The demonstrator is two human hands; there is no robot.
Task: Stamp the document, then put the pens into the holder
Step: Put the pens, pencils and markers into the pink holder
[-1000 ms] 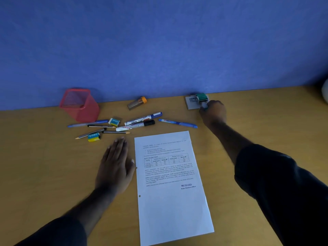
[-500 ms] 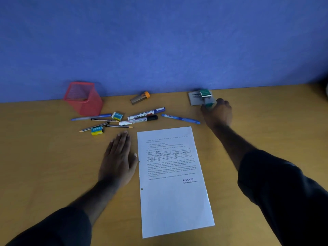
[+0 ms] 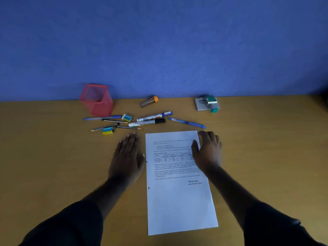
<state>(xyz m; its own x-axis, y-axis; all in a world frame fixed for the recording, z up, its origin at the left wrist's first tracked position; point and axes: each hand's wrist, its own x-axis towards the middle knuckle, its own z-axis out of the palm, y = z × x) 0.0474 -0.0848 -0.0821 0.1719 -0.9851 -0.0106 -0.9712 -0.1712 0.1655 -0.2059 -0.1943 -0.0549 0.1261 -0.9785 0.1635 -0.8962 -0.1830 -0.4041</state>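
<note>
A white printed document (image 3: pixel 179 192) lies on the wooden desk (image 3: pixel 53 166) in front of me, with "RECEIVED" printed low on its right. My left hand (image 3: pixel 126 157) rests flat on the desk just left of the sheet, fingers spread. My right hand (image 3: pixel 207 151) lies open over the sheet's upper right edge, holding nothing. The green-handled stamp (image 3: pixel 212 103) lies on a grey ink pad (image 3: pixel 200 104) at the back right. A red mesh holder (image 3: pixel 96 100) stands at the back left. Two markers (image 3: pixel 150 118), blue pens (image 3: pixel 187 123) and pencils (image 3: pixel 115 121) lie scattered between.
A blue wall (image 3: pixel 159 41) rises right behind the desk's far edge. Two small eraser boxes (image 3: pixel 108 130) lie among the pencils. A small tube with an orange cap (image 3: pixel 149 101) rests near the wall.
My right hand has let go of the stamp at the ink pad and drawn back onto the document's upper right edge. The left hand has stayed put.
</note>
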